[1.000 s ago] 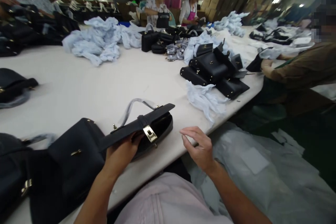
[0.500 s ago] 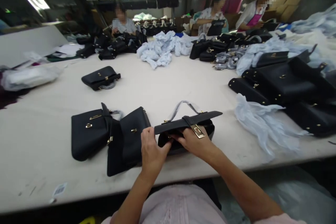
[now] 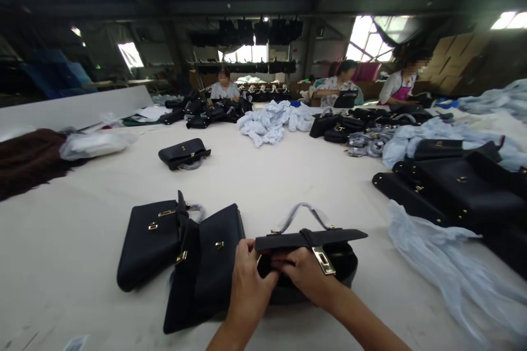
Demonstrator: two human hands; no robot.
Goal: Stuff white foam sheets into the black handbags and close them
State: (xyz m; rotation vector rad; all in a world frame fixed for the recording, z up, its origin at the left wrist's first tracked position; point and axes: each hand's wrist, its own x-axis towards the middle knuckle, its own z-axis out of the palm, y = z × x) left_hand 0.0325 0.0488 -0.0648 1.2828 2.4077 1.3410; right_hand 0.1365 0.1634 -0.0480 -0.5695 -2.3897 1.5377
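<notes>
A black handbag (image 3: 348,269) stands on the table right in front of me, its flap raised and its mouth open. A gold clasp plate (image 3: 324,260) hangs from the strap across the flap, and a plastic-wrapped handle (image 3: 302,207) arches behind it. My left hand (image 3: 251,277) is closed around the bag's left end, thumb at the opening. Under the flap, my right hand (image 3: 307,274) grips at the mouth; its fingertips are partly hidden inside. Touching or close by on the left is an open black handbag (image 3: 218,269), with another black handbag (image 3: 150,241) beside it.
Another black bag (image 3: 184,152) lies farther back on the white table (image 3: 263,175). To the right are crumpled wrapping (image 3: 436,258) and stacked black bag pieces (image 3: 461,186). Pale wrapping (image 3: 274,120) is heaped mid-table. Several people work along the far side.
The camera view has tilted up, so the table things sit lower in the picture and ceiling lights show. Both hands stay at the handbag's mouth, with only slight finger movement.
</notes>
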